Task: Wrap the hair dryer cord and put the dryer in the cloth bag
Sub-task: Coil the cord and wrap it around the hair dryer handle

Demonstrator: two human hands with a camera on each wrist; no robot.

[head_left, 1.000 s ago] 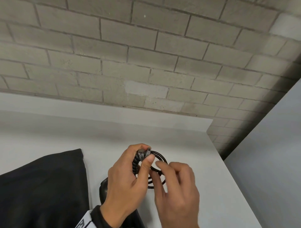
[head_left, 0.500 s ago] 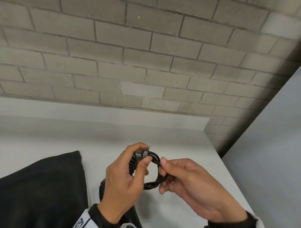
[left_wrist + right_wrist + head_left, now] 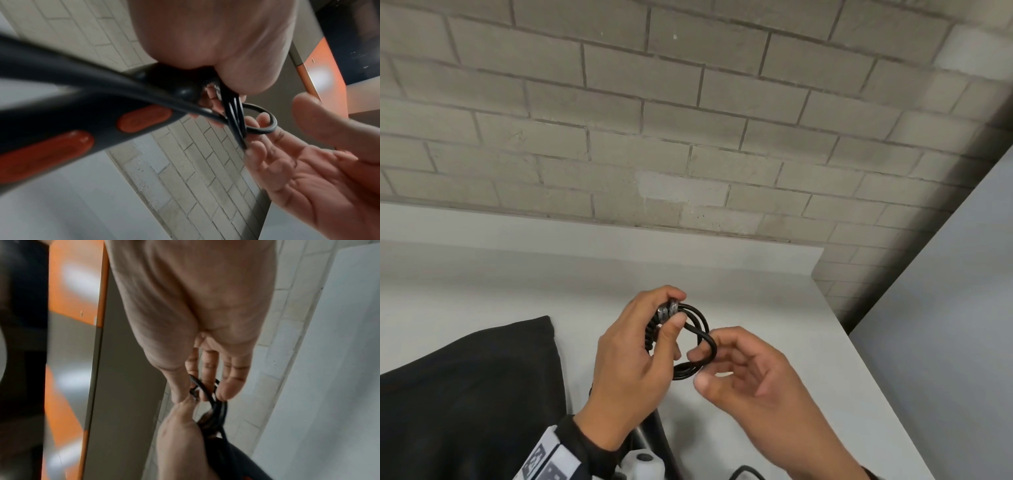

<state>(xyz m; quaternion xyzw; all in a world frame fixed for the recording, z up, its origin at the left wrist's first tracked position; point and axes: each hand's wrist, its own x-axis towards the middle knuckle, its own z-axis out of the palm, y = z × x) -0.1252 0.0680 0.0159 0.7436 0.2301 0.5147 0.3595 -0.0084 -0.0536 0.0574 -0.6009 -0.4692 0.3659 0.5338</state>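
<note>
My left hand [image 3: 676,308] grips the butt of the black hair dryer [image 3: 654,428] and its thumb pins the plug and the cord loops. The dryer's handle, with orange-red buttons [image 3: 144,118], shows in the left wrist view. The black cord [image 3: 705,339] forms a small coil between the hands. My right hand [image 3: 700,366] is palm-up, with its index finger hooked through one cord loop [image 3: 265,123] and its thumb held apart. The black cloth bag [image 3: 465,394] lies flat on the table at the left. Most of the dryer's body is hidden under my left wrist.
The white table [image 3: 756,301] ends at a right edge close to my right hand, beside a grey panel [image 3: 945,325]. A brick wall [image 3: 688,137] stands behind. A white device [image 3: 643,462] sits at the bottom edge. An orange and grey cabinet [image 3: 82,288] shows in the wrist views.
My right hand has turned from palm-down to palm-up and shifted right, drawing a cord loop out on its index finger. My left hand keeps its grip in the same place.
</note>
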